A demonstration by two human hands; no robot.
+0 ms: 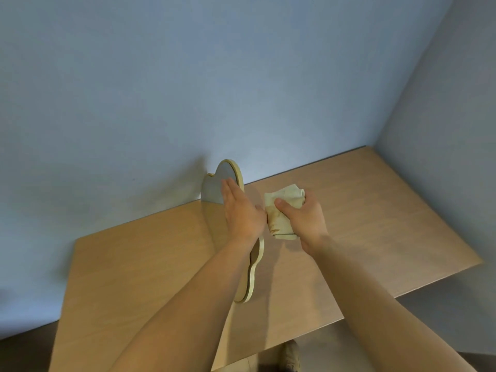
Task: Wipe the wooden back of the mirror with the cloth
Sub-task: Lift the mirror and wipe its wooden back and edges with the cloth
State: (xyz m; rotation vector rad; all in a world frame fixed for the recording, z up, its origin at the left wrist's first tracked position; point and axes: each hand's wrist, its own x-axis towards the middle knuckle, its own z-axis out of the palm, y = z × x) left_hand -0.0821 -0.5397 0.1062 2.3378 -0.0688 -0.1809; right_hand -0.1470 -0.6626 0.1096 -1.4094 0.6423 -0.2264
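We hold the wavy-edged mirror (230, 181) on edge on the wooden surface (375, 210), left hand (243, 210) open and flat against its glass face, right hand (303, 218) clenched on the folded cloth (281, 205) against the far side. Mirror judged rigid, thin, breakable, prone to tip: brace by the frame. Cloth soft, light.

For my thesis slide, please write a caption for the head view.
Left hand steadies the mirror on edge; right hand holds the cloth beside its back.
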